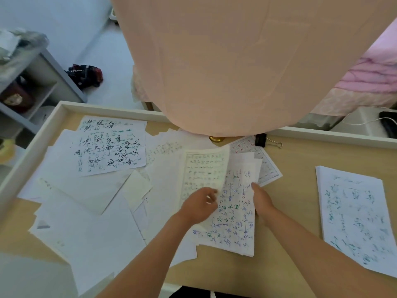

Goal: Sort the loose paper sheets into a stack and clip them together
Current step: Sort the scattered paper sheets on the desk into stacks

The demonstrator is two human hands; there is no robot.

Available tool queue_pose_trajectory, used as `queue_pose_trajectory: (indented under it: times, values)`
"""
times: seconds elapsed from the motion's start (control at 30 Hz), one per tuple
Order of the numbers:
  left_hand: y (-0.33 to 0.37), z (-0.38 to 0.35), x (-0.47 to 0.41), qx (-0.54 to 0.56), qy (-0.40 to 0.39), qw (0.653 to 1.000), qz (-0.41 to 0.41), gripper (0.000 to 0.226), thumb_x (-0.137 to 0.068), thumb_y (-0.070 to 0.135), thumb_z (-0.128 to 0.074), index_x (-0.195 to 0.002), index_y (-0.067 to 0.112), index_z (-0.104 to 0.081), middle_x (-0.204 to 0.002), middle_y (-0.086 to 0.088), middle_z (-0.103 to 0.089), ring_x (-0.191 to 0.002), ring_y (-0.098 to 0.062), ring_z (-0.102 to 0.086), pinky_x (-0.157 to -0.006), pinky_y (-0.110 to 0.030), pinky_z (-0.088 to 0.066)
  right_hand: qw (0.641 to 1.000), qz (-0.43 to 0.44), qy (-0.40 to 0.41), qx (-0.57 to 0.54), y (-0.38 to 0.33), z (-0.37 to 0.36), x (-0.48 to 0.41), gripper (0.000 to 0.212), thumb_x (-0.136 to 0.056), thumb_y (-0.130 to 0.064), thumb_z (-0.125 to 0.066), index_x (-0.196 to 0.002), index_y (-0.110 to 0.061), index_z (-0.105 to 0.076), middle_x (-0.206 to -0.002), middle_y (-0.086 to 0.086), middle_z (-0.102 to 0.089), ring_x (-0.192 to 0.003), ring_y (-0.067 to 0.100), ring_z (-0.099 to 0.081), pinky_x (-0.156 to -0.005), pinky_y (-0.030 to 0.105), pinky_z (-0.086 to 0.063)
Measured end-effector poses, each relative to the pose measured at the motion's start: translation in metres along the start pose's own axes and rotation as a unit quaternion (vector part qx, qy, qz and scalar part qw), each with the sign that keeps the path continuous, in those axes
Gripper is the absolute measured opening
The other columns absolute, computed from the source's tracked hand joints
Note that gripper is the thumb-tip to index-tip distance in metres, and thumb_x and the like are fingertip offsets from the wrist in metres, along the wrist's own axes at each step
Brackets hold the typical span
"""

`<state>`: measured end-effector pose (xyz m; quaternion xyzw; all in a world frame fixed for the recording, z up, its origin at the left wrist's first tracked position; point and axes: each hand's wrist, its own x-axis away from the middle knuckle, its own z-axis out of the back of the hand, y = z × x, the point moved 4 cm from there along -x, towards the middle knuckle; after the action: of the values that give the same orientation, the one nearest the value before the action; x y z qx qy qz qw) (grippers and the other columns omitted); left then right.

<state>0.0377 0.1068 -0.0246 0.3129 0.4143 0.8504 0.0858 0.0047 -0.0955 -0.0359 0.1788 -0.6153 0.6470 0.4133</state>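
Note:
Loose paper sheets (90, 190) with handwriting lie scattered over the left and middle of the wooden table (300, 168). My left hand (198, 204) pinches a gridded sheet (204, 168) whose far end curls upward. My right hand (261, 197) grips the right edge of a small bundle of written sheets (234, 224) at the table's centre. A neat stack of sheets (354, 216) lies apart at the right. A black binder clip (263, 140) rests near the far rim.
A large peach fabric lampshade (236, 61) hangs over the far middle, its brass base (216, 139) behind the papers. The table has a raised white rim (38, 140). A grey shelf (32, 82) stands at the left; a white cable (365, 121) runs at the far right.

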Motion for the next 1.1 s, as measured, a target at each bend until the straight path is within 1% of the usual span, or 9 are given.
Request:
queue_pose_trajectory:
  times: [0.07, 0.17, 0.27, 0.33, 0.43, 0.53, 0.67, 0.8, 1.1]
  values:
    - [0.009, -0.021, 0.003, 0.036, -0.105, 0.994, 0.014, 0.007, -0.090, 0.027, -0.066, -0.086, 0.027, -0.060, -0.135, 0.015, -0.057, -0.104, -0.006, -0.064, -0.087, -0.028, -0.054, 0.999, -0.011, -0.031, -0.038, -0.001, -0.008, 0.000, 0.034, -0.100, -0.051, -0.046, -0.112, -0.025, -0.063, -0.105, 0.002, -0.070, -0.099, 0.024, -0.065, -0.090, 0.041, -0.051]
    - [0.007, -0.026, 0.005, 0.131, -0.159, 0.977, 0.052, 0.022, -0.092, 0.043, -0.062, -0.105, 0.027, -0.068, -0.121, 0.010, -0.065, -0.107, -0.010, -0.063, -0.094, -0.035, -0.054, 0.993, 0.046, 0.004, 0.104, -0.001, -0.007, -0.004, 0.028, -0.089, -0.016, -0.071, -0.116, -0.020, -0.066, -0.118, 0.006, -0.071, -0.099, 0.022, -0.066, -0.086, 0.037, -0.055]
    - [-0.025, 0.017, 0.000, 0.032, 0.069, 0.995, 0.071, 0.031, -0.093, 0.038, -0.062, -0.119, 0.022, -0.063, -0.122, 0.004, -0.066, -0.115, -0.017, -0.059, -0.100, -0.036, -0.047, 0.981, 0.049, 0.065, 0.174, 0.003, 0.009, -0.006, 0.041, -0.082, 0.001, -0.072, -0.121, -0.011, -0.065, -0.121, 0.009, -0.068, -0.104, 0.026, -0.065, -0.087, 0.036, -0.054]
    - [-0.058, 0.049, 0.005, -0.130, 0.229, 0.957, 0.122, 0.050, -0.090, 0.036, -0.065, -0.134, 0.017, -0.053, -0.142, -0.005, -0.052, -0.133, -0.026, -0.044, -0.108, -0.041, -0.039, 0.983, 0.048, 0.081, 0.156, 0.006, 0.021, -0.007, 0.039, -0.081, -0.004, -0.077, -0.118, -0.011, -0.066, -0.119, 0.008, -0.069, -0.097, 0.024, -0.066, -0.084, 0.036, -0.056]
    - [-0.099, 0.066, 0.011, -0.243, 0.189, 0.920, 0.242, 0.109, -0.078, 0.065, -0.065, -0.154, 0.007, -0.013, -0.163, -0.014, -0.008, -0.150, -0.034, -0.007, -0.118, -0.049, -0.019, 0.989, 0.037, 0.086, 0.114, 0.007, 0.030, -0.007, 0.039, -0.083, -0.009, -0.077, -0.120, -0.009, -0.066, -0.119, 0.009, -0.069, -0.097, 0.025, -0.065, -0.078, 0.032, -0.053]
    - [-0.110, 0.057, 0.012, -0.248, 0.153, 0.925, 0.243, 0.120, -0.073, 0.072, -0.066, -0.157, 0.013, -0.003, -0.164, -0.012, 0.008, -0.151, -0.033, 0.005, -0.120, -0.051, -0.012, 0.989, 0.034, 0.085, 0.114, 0.006, 0.027, -0.007, 0.039, -0.088, -0.009, -0.073, -0.125, -0.010, -0.061, -0.124, 0.010, -0.066, -0.108, 0.029, -0.064, -0.085, 0.036, -0.052]
    - [-0.098, 0.051, 0.013, -0.183, 0.204, 0.938, 0.212, 0.089, -0.078, 0.047, -0.076, -0.151, 0.033, -0.026, -0.163, -0.011, -0.002, -0.149, -0.034, -0.006, -0.115, -0.053, -0.022, 0.984, 0.029, 0.068, 0.163, 0.009, 0.017, -0.010, 0.040, -0.091, 0.000, -0.062, -0.129, -0.011, -0.056, -0.127, 0.009, -0.063, -0.101, 0.025, -0.060, -0.078, 0.033, -0.051]
    - [-0.091, 0.065, 0.016, 0.039, 0.292, 0.919, 0.263, 0.097, -0.072, 0.017, -0.086, -0.150, 0.019, -0.026, -0.152, -0.013, -0.016, -0.135, -0.036, -0.029, -0.098, -0.051, -0.043, 0.983, 0.027, 0.077, 0.162, 0.010, 0.010, -0.010, 0.039, -0.090, 0.003, -0.059, -0.126, -0.011, -0.057, -0.126, 0.010, -0.063, -0.096, 0.022, -0.056, -0.080, 0.033, -0.048]
    - [-0.088, 0.084, 0.019, 0.373, 0.227, 0.865, 0.248, 0.110, -0.068, 0.028, -0.090, -0.152, 0.022, -0.020, -0.134, -0.009, -0.053, -0.105, -0.028, -0.060, -0.090, -0.048, -0.052, 0.984, 0.044, 0.082, 0.150, 0.005, 0.005, -0.010, 0.038, -0.087, 0.003, -0.062, -0.122, -0.011, -0.060, -0.122, 0.010, -0.065, -0.095, 0.023, -0.059, -0.082, 0.037, -0.053]
